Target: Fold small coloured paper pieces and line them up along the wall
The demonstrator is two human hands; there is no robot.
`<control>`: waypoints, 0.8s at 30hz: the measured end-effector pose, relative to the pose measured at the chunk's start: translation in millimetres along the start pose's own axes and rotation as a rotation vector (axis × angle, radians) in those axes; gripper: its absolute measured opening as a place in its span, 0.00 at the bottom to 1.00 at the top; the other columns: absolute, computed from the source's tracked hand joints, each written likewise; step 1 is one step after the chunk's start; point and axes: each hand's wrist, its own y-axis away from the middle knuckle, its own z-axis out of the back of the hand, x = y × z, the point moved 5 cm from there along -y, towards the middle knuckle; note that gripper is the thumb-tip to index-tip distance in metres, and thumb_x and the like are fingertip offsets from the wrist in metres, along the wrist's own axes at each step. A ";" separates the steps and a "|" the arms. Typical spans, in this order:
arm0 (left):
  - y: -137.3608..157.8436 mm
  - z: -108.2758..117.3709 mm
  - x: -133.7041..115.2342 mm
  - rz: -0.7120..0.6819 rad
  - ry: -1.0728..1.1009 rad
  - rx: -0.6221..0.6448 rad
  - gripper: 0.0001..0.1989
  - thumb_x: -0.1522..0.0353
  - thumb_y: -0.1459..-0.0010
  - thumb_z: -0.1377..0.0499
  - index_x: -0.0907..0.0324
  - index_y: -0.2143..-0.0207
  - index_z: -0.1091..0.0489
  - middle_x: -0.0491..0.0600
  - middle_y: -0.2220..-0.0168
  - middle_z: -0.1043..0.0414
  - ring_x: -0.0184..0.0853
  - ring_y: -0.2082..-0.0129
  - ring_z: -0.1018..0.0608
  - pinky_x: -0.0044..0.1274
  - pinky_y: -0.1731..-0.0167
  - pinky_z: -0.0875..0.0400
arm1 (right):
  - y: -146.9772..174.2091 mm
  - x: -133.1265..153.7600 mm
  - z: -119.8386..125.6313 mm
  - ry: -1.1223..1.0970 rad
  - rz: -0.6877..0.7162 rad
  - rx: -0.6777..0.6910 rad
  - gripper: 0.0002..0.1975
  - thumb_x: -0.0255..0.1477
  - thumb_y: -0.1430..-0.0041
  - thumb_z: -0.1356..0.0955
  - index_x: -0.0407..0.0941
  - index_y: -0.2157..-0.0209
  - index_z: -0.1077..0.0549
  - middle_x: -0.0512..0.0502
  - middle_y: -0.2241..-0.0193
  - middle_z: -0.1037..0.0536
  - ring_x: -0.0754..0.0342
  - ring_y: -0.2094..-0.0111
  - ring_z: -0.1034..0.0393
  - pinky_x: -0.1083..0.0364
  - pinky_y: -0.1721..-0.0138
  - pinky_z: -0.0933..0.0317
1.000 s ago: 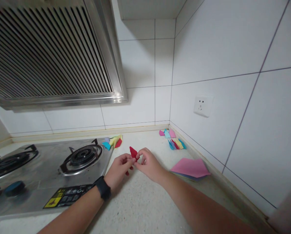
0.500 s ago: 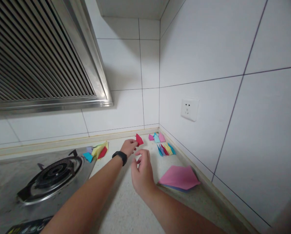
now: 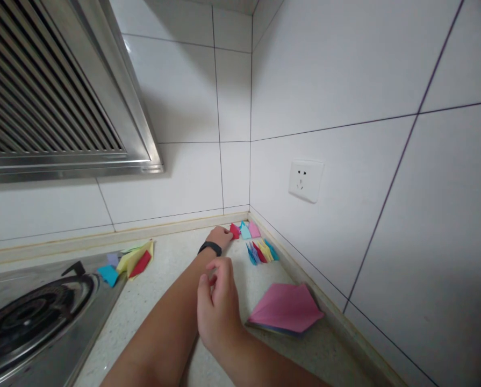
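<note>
My left hand [image 3: 220,237], with a dark band on its wrist, reaches to the back of the counter. Its fingers are closed on a red folded paper piece [image 3: 234,231], beside a light blue folded paper [image 3: 245,230] and a pink folded paper [image 3: 254,229] in the corner. My right hand [image 3: 219,301] hovers nearer, fingers loosely curled and thumb apart, with nothing visible in it. To its right lies a pink paper stack [image 3: 286,309] with a blue layer below. A row of multicoloured folded papers [image 3: 261,252] stands by the right wall.
Left of my arms, yellow, red and blue folded papers [image 3: 127,262] lie at the stove's edge. The gas burner [image 3: 34,317] is at the left, under a metal range hood [image 3: 63,97]. A wall socket [image 3: 306,181] sits on the right tiled wall [image 3: 345,215].
My left hand has carried the red folded paper right, up beside the corner pieces. My right hand stays loosely curled. The view has turned to the right and moved closer.
</note>
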 end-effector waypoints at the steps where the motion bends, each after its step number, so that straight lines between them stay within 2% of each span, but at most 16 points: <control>1: -0.9 -1.1 0.6 -0.002 -0.007 0.001 0.12 0.63 0.49 0.43 0.59 0.69 0.21 0.53 0.70 0.22 0.38 0.67 0.23 0.24 0.70 0.37 | -0.4 0.2 -0.5 0.002 0.008 0.004 0.09 0.23 0.44 0.39 0.47 0.60 0.38 0.48 0.64 0.31 0.53 0.62 0.34 0.54 0.63 0.41; 8: -0.4 -0.8 1.1 -0.010 -0.026 0.006 0.15 0.60 0.46 0.44 0.58 0.64 0.21 0.55 0.64 0.22 0.39 0.62 0.23 0.24 0.63 0.35 | -1.4 -1.5 -3.3 0.032 -0.005 0.042 0.08 0.24 0.43 0.39 0.46 0.61 0.37 0.48 0.64 0.31 0.53 0.62 0.34 0.55 0.64 0.40; 15: 6.3 1.2 -3.7 -0.037 -0.004 0.001 0.16 0.58 0.47 0.43 0.58 0.65 0.21 0.54 0.64 0.22 0.38 0.62 0.23 0.23 0.63 0.36 | -1.6 0.8 -4.7 0.051 0.031 0.074 0.07 0.23 0.44 0.39 0.46 0.63 0.36 0.48 0.65 0.31 0.54 0.63 0.34 0.55 0.65 0.41; 24: 5.5 0.5 -2.2 -0.034 0.013 -0.024 0.15 0.61 0.50 0.39 0.60 0.63 0.23 0.54 0.62 0.22 0.38 0.62 0.24 0.23 0.64 0.35 | -1.1 3.0 -7.0 0.078 0.047 0.128 0.06 0.21 0.45 0.39 0.46 0.66 0.35 0.48 0.66 0.32 0.54 0.65 0.35 0.56 0.68 0.42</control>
